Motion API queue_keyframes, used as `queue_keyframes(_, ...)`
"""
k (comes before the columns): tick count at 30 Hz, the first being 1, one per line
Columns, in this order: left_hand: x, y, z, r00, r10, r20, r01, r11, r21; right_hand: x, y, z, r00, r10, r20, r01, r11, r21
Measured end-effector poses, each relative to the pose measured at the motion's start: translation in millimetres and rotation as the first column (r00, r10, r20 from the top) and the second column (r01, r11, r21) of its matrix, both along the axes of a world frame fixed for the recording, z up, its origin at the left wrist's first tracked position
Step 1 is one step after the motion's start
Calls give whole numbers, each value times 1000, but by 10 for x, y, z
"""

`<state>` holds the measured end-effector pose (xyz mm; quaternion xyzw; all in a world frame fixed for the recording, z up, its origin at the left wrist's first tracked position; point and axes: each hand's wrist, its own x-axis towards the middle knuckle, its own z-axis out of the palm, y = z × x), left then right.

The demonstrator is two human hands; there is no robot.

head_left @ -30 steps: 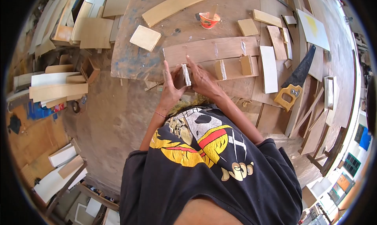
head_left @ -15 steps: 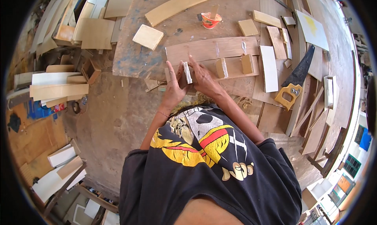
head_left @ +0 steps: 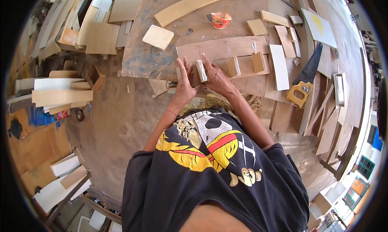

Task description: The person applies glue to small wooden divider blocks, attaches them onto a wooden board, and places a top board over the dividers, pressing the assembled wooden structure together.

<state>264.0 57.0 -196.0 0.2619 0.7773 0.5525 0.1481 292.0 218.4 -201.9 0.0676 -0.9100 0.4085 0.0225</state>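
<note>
A small wooden block [head_left: 201, 71] stands upright between my hands, its top edge smeared with white glue. My left hand [head_left: 185, 86] is on its left, fingers stretched and apart, thumb reaching beneath it. My right hand [head_left: 218, 80] is closed against the block's right side, its index finger pointing away along it; the exact contact is partly hidden. The block is on a narrow wooden board [head_left: 246, 70], where a second block [head_left: 233, 66] and a third block [head_left: 258, 62] also stand. Beyond lies a long wooden strip [head_left: 214, 48] with white glue streaks.
Beyond the strip is a red cup [head_left: 221, 20] with a stick in it. A pale square piece [head_left: 158, 37] lies at left. To the right are a white strip [head_left: 279, 67], a handsaw [head_left: 302, 91] and several wood offcuts. Stacked boards [head_left: 62, 96] are at far left.
The view has shifted slightly, so the bench contents appear a little further right. My hands stay around the same block, with the right fingers a little closer along it.
</note>
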Motion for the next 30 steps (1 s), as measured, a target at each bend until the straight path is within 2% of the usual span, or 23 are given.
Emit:
queue_keyframes(2, -9, -8, -41, 1000, -16, 5, 16, 1000, 18, -15, 17, 13, 989, 11, 150, -16, 1000, 26)
queue_keyframes(6, -24, -32, -72, 1000, -29, -4, 29, 1000, 10, -5, 27, 21, 998, 22, 57, -24, 999, 27)
queue_keyframes(9, -67, -56, -50, 998, -55, -32, 55, 998, -2, 3, 44, 53, 995, 46, 87, -46, 999, 1)
queue_keyframes(11, -90, -86, -47, 999, -33, -38, 33, 999, -8, 1, 32, 110, 978, 36, 203, -39, 999, 11)
queue_keyframes(12, -96, -104, -42, 999, -23, -41, 22, 1000, -10, 14, 32, 108, 978, 42, 202, -46, 999, 13)
queue_keyframes(14, -108, -122, -36, 999, 43, 7, -43, 999, 24, 28, 89, 78, 994, 44, 96, -32, 992, -120)
queue_keyframes(15, -118, -155, -57, 998, 60, 5, -60, 998, 26, 25, 89, 100, 994, 61, 95, -50, 992, -118)
queue_keyframes(17, -123, -211, -135, 998, 56, -14, -56, 998, 9, 36, 89, 141, 987, 44, 152, -7, 971, -239)
queue_keyframes(19, -114, -232, -159, 996, 59, -66, -59, 998, 0, 35, 61, 148, 989, 53, 135, -25, 979, -201)
queue_keyframes(22, -74, -211, -202, 990, 47, -135, -48, 999, -9, 16, 35, 118, 986, -23, 168, 49, 987, -153)
queue_keyframes(25, -63, -143, -308, 978, 41, -202, -34, 999, 36, 1, 26, 118, 986, -47, 158, 60, 995, -76)
queue_keyframes(27, -45, -125, -351, 971, 22, -237, -24, 1000, -7, -16, 20, 97, 988, -31, 152, 43, 996, -75)
queue_keyframes(30, -49, -129, -395, 981, 20, -193, -21, 1000, -2, -25, -1, 116, 988, -19, 156, 34, 995, -90)
